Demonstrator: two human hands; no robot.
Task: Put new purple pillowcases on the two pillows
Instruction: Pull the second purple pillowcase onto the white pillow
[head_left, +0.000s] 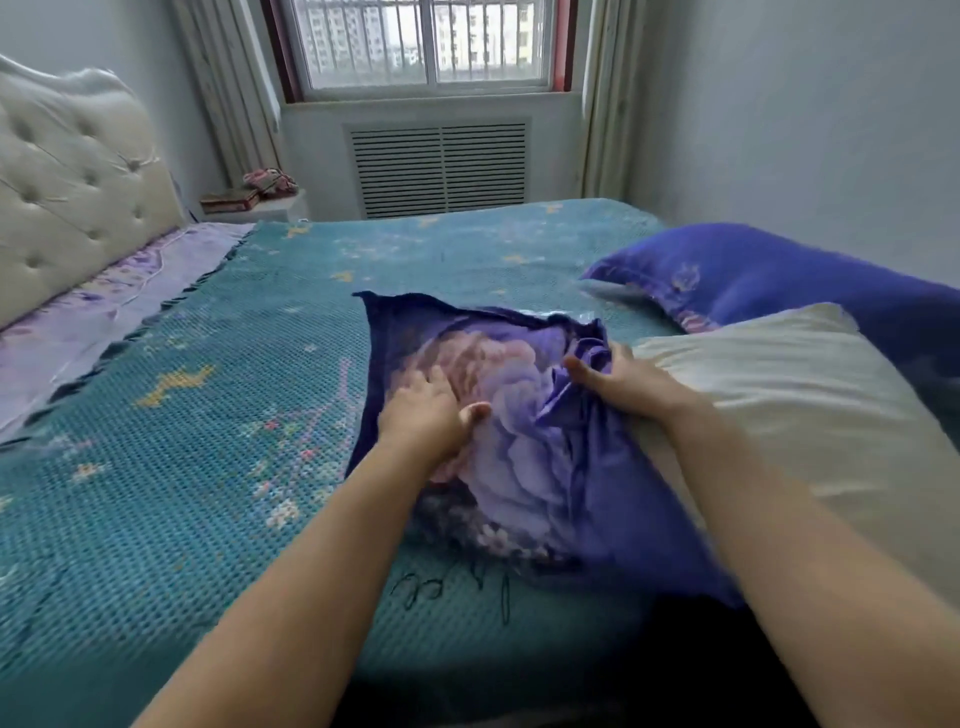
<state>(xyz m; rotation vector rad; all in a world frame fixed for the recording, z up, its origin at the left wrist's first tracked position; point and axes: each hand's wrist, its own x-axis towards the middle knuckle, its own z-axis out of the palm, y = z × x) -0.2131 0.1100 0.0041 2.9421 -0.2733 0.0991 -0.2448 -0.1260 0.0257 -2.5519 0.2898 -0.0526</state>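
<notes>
Head view: left hand (426, 410) presses flat on the purple pillowcase (519, 447), right hand (618, 382) pinches its bunched edge beside the bare pillow (810, 410).

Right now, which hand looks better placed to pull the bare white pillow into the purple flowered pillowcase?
The right hand, probably. It grips the bunched edge of the purple flowered pillowcase right beside the bare white pillow. The left hand lies farther away, on the case's middle.

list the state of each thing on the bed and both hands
pillowcase: flat on the bed, bunched at its right edge
bare pillow: uncovered, lying right of the pillowcase
covered pillow: already in a purple case
left hand: pressing on the pillowcase
right hand: gripping the bunched edge
</notes>
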